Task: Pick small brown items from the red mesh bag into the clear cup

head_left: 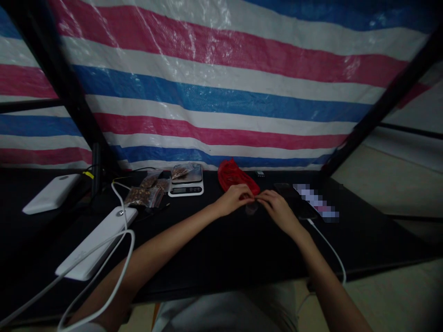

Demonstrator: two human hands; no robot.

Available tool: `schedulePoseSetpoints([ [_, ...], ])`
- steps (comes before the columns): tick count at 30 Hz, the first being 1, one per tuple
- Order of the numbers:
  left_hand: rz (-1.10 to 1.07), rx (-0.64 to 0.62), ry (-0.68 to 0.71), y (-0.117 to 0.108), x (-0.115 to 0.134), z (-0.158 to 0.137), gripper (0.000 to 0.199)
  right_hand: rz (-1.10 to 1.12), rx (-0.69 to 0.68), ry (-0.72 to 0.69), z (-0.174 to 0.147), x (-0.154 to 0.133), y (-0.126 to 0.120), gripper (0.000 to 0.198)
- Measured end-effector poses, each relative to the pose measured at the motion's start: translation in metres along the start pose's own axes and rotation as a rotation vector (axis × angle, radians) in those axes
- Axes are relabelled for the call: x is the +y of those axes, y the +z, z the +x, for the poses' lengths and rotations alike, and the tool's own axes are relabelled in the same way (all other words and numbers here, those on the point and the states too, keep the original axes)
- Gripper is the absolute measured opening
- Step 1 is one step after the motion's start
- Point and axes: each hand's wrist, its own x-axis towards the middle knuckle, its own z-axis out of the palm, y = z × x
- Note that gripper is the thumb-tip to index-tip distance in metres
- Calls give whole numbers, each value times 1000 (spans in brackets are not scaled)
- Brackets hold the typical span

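My left hand (237, 199) and my right hand (275, 206) meet over the black table, fingers pinched close together. From between them hangs a small clear plastic bag (251, 209), its top edge at my fingertips; its contents are too dim to make out. Just behind my hands lies a red plastic bag (235, 177), open and crumpled. To the left stands a small white digital scale (187, 190), with a clear bag of brown bits (182, 170) on its plate. Several more filled clear bags (140, 196) are piled beside the scale.
Two white power banks (97, 244) lie at the left, with a white cable (129, 249) looping over my left forearm. A dark phone (301, 207) and a blurred strip (316, 203) lie at the right. Behind rises a striped plastic sheet (221, 101) between black posts.
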Motion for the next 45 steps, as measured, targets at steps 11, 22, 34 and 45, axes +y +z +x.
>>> schedulePoseSetpoints([
  [11,122,-249,87,13,-10,8,20,174,50,118,-7,16,2,18],
  [22,20,-55,15,0,-17,-2,20,44,-203,197,-39,10,-12,16],
  [34,323,-71,-106,22,-21,-17,54,201,-166,220,-50,19,15,14],
  [45,315,-8,-100,9,-17,-19,51,369,143,251,-34,24,16,22],
])
